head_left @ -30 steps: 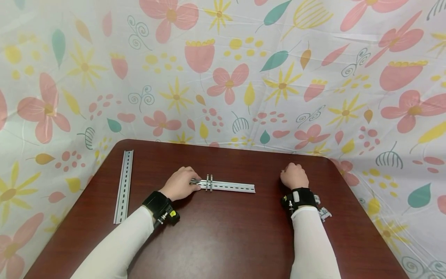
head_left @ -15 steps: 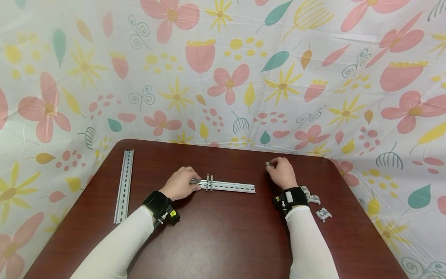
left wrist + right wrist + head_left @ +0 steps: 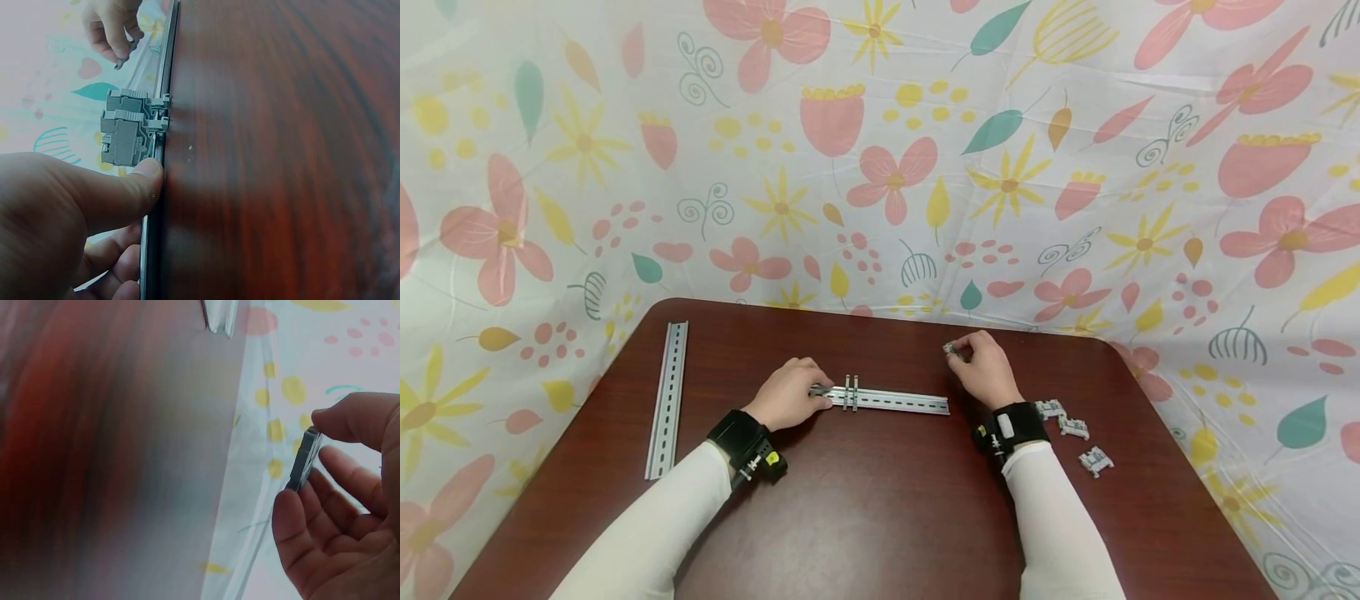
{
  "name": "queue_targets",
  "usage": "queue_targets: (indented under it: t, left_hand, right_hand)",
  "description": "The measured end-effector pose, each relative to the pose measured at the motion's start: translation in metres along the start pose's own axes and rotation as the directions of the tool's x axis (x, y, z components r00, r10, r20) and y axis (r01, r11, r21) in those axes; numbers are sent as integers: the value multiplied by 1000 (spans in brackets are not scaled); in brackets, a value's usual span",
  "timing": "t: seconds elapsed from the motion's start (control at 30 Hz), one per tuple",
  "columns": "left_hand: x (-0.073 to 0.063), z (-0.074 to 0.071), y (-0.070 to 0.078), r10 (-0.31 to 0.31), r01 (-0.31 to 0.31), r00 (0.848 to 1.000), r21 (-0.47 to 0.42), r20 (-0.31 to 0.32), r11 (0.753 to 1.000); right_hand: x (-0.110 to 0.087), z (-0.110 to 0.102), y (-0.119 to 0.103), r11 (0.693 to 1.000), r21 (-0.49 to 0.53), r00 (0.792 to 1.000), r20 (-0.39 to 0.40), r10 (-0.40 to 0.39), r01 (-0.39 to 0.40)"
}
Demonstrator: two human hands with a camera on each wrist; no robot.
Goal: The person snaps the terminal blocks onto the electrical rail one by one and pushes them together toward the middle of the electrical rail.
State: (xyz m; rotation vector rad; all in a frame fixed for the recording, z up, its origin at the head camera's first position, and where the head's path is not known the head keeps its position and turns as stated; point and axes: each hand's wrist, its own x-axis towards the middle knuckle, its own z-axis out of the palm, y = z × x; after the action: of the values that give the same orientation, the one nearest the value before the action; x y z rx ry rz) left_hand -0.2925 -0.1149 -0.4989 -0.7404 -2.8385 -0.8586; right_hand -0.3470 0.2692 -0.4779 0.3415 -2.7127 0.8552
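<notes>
Gripping rail (image 3: 906, 402), left hand (image 3: 787, 395), pinching module (image 3: 304, 460), right hand (image 3: 987, 370), second rail (image 3: 666, 401) apart, three loose modules (image 3: 1073, 427) nearby

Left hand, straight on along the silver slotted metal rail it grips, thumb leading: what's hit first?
The left hand would likely meet the nearer flat grey block of the two mounted on the rail. The gap looks tiny; whether they touch is unclear.

Brown table (image 3: 880, 517): slotted rail (image 3: 666, 402) laid along left, second rail (image 3: 902, 401) placed mid-table, three small pale modules (image 3: 1073, 427) scattered right.
</notes>
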Motion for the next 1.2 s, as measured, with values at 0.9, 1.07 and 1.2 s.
queue_targets:
  t: [0.9,1.07,1.2]
  left_hand:
    - [-1,-2,0,32,-32,999,-3,-12,999]
    - [0,-7,3,26,-27,998,-28,-49,999]
    - [1,-10,7,-17,7,997,-116,-79,993]
  right_hand:
    - [-4,19,-53,942,70,944,13,-330,328]
    - [-6,21,-63,920,86,923,12,-385,382]
    - [-9,25,-72,892,102,896,12,-443,440]
